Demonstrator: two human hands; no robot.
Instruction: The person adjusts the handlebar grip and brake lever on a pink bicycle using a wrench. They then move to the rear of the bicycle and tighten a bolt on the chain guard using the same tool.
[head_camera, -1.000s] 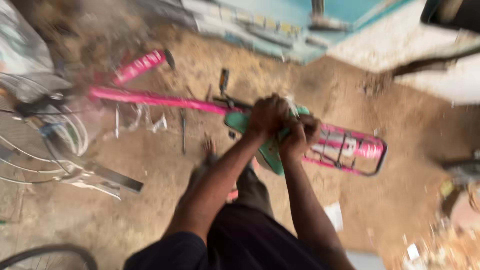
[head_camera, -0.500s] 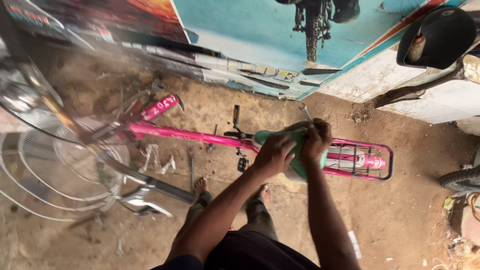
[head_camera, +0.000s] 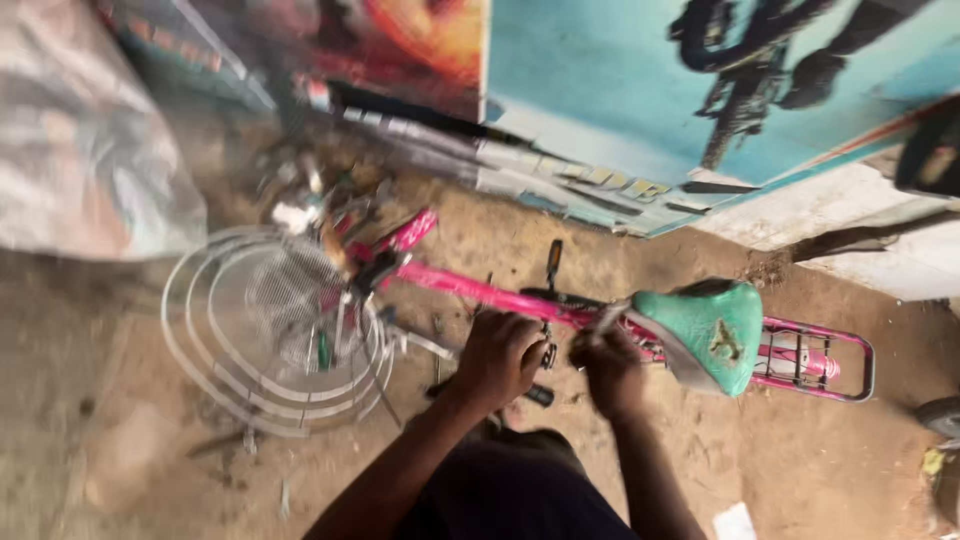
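The left hand (head_camera: 503, 357) curls its fingers around the pink bicycle frame (head_camera: 470, 288) near the pedal crank; whether the grip is tight is blurred. The right hand (head_camera: 608, 366) closes on the frame just below the green saddle (head_camera: 715, 330) (worn, scuffed on top). The frame stands on the dirt floor (head_camera: 800, 460), its rear rack (head_camera: 820, 358) toward the floor's right edge, wire wheel rims (head_camera: 270, 335) at left.
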